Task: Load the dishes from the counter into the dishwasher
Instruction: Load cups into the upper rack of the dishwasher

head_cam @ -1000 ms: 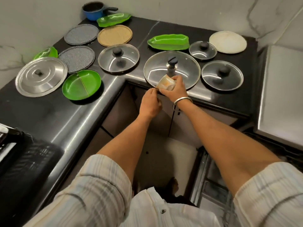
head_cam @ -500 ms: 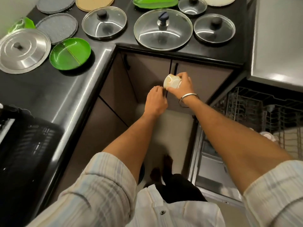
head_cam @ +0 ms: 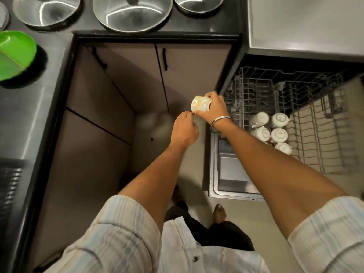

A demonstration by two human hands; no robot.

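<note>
Beside dishwasher rack (head_cam: 256,79), right hand (head_cam: 215,109) gripping cup (head_cam: 201,104)

A glossy white glazed cup (head_cam: 200,103) is seen mid-frame. Glossy glass lids (head_cam: 132,12) with metal rims are shown along the top, on a polished dark counter (head_cam: 29,107). A shiny green plastic plate (head_cam: 13,54) is seen at upper left, a grey wire rack (head_cam: 307,123) at right.

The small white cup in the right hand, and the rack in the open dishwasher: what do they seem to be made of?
The small white cup, which the right hand grips, looks like glazed ceramic: smooth, glossy, opaque, with a faint orange mark. The grey wire dishwasher rack seems to be coated metal wire: thin bars in a grid, matte grey.
</note>
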